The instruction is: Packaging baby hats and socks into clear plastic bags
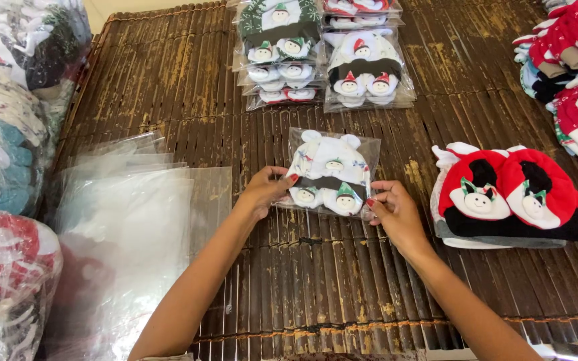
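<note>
Clear plastic wraps the white knitted hat set (330,175) with small penguin faces; left hand (265,190) and right hand (396,212) fingers pinch its lower corners on the bamboo tabletop (168,100).

Glossy clear plastic bag (330,172) over soft fleecy cloth hats; left of it, slick film sheets (128,220). Table (168,87): worn, rough slatted bamboo, matt.
</note>
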